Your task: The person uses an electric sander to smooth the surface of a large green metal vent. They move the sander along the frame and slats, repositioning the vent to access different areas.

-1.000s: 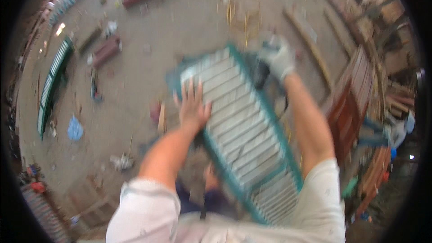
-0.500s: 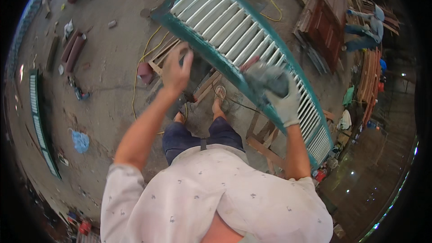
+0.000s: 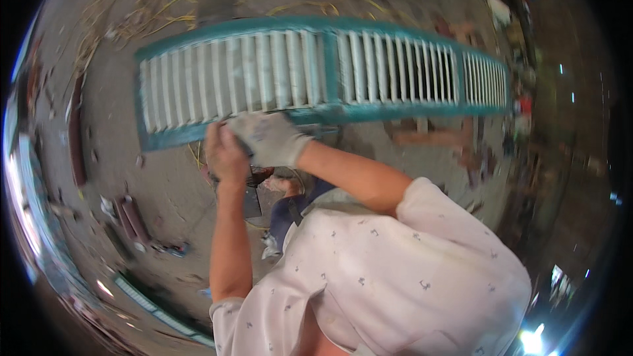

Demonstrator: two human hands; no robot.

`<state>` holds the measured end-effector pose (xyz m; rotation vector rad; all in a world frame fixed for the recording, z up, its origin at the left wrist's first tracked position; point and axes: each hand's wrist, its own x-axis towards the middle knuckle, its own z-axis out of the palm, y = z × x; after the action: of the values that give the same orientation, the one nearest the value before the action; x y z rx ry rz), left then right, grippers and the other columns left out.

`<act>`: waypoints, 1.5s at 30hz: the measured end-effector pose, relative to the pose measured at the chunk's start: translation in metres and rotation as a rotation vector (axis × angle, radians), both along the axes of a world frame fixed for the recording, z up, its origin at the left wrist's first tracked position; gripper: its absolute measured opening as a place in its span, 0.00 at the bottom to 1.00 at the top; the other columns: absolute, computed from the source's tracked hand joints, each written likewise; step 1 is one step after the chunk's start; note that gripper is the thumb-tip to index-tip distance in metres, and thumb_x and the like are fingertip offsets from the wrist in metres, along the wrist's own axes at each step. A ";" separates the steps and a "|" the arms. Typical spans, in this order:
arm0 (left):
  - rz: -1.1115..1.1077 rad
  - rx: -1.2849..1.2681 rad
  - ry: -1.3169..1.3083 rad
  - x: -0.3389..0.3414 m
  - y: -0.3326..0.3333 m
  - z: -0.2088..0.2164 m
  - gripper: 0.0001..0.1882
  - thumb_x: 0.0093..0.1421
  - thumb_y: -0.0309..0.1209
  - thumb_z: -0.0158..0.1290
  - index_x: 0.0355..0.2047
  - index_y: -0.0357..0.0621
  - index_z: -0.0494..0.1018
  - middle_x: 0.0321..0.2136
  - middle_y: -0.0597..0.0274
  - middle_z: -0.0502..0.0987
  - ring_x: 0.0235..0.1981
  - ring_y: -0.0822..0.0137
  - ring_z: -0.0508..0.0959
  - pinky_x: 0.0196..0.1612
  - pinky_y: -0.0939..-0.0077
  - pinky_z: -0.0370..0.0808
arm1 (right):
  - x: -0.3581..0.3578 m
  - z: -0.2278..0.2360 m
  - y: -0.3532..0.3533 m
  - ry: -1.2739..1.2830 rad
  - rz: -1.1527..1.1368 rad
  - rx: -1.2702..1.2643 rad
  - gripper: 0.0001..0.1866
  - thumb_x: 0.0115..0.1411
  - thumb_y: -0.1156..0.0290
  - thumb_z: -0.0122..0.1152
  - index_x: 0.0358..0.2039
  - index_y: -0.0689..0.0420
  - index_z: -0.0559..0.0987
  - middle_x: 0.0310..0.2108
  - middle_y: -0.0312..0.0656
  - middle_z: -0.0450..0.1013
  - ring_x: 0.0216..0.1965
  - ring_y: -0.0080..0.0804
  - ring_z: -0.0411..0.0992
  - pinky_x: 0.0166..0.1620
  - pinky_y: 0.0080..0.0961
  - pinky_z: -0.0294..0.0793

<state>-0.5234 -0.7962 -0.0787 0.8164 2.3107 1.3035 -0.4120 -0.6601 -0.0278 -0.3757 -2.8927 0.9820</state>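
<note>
- The grey-brown floor [image 3: 165, 188] is spreading beneath everything, with debris and cords scattered over it.
- The long green-framed slatted panel [image 3: 331, 69] is stretching across the upper middle of the view, apparently sitting above the floor. It is looking stiff along its length and probably heavy enough to be wanting two hands. The pale slats are seeming thin and the likeliest part to crack, so the outer green rails, well apart towards both ends, are offering the sounder hold. Whether the surface is slippery, I am not able to tell.
- A second green-and-white slatted piece [image 3: 155, 306] is lying on the floor at lower left.
- Brown wooden pieces [image 3: 432, 137] are showing blurred below the panel's right half.
- The gloved right hand [image 3: 269, 140] is curling by the panel's near rail; what it is pinching, if anything, I am not able to tell.
- The bare left hand [image 3: 225, 153] is meeting the glove, its fingers bunching together; its grip is staying unclear.
</note>
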 end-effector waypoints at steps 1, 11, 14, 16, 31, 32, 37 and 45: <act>-0.013 -0.008 -0.063 -0.012 -0.006 -0.005 0.16 0.76 0.35 0.44 0.49 0.36 0.77 0.42 0.44 0.82 0.45 0.47 0.82 0.53 0.54 0.76 | -0.008 0.004 -0.003 -0.031 0.018 0.003 0.23 0.58 0.69 0.67 0.55 0.57 0.77 0.53 0.49 0.77 0.54 0.49 0.81 0.53 0.42 0.83; -0.143 -0.034 0.062 0.065 0.049 0.017 0.18 0.75 0.35 0.42 0.42 0.32 0.75 0.36 0.51 0.78 0.40 0.60 0.77 0.48 0.61 0.75 | 0.101 0.014 0.060 -0.398 -0.068 -0.061 0.31 0.57 0.58 0.75 0.55 0.59 0.73 0.38 0.49 0.81 0.39 0.45 0.86 0.39 0.41 0.85; -0.201 -0.020 -0.031 0.120 0.078 0.023 0.13 0.72 0.31 0.45 0.42 0.33 0.76 0.33 0.46 0.78 0.36 0.50 0.80 0.43 0.58 0.77 | 0.149 0.025 0.092 -0.569 -0.138 -0.069 0.28 0.55 0.60 0.76 0.52 0.57 0.73 0.36 0.48 0.84 0.39 0.48 0.86 0.40 0.46 0.85; -0.255 -0.019 -0.126 0.141 0.097 0.036 0.10 0.71 0.28 0.49 0.42 0.34 0.77 0.35 0.44 0.77 0.37 0.42 0.80 0.45 0.55 0.77 | 0.179 0.018 0.103 -0.578 -0.176 -0.037 0.26 0.57 0.60 0.74 0.51 0.56 0.73 0.36 0.48 0.85 0.39 0.50 0.86 0.41 0.45 0.83; -0.286 -0.104 0.171 -0.053 0.004 0.046 0.15 0.57 0.35 0.64 0.41 0.39 0.84 0.36 0.49 0.79 0.41 0.45 0.82 0.52 0.56 0.80 | -0.034 0.016 0.007 -0.580 -0.051 -0.052 0.27 0.61 0.51 0.71 0.48 0.59 0.74 0.31 0.52 0.85 0.35 0.51 0.87 0.38 0.46 0.84; -0.266 -0.100 0.192 -0.071 -0.008 0.046 0.15 0.57 0.34 0.64 0.41 0.38 0.84 0.36 0.49 0.78 0.39 0.44 0.82 0.52 0.56 0.80 | -0.054 0.015 -0.004 -0.578 -0.037 -0.052 0.27 0.61 0.52 0.71 0.48 0.59 0.74 0.31 0.52 0.85 0.35 0.50 0.87 0.38 0.46 0.84; -0.276 -0.120 0.219 -0.166 -0.056 0.045 0.14 0.57 0.33 0.58 0.40 0.37 0.83 0.34 0.46 0.76 0.34 0.42 0.80 0.44 0.55 0.80 | -0.142 0.006 -0.053 -0.508 -0.052 -0.082 0.23 0.61 0.56 0.69 0.46 0.61 0.76 0.30 0.51 0.85 0.33 0.48 0.87 0.36 0.43 0.85; -0.277 -0.136 0.258 -0.280 -0.118 0.041 0.19 0.54 0.39 0.56 0.38 0.36 0.83 0.31 0.46 0.73 0.32 0.42 0.80 0.38 0.56 0.78 | -0.243 -0.013 -0.108 -0.311 0.114 -0.044 0.19 0.64 0.72 0.60 0.52 0.69 0.77 0.34 0.51 0.86 0.35 0.47 0.88 0.35 0.42 0.86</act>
<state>-0.8037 -0.9137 -0.0372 1.2672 2.3387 0.9591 -0.6555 -0.7684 -0.0404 -0.4026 -3.2067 1.0956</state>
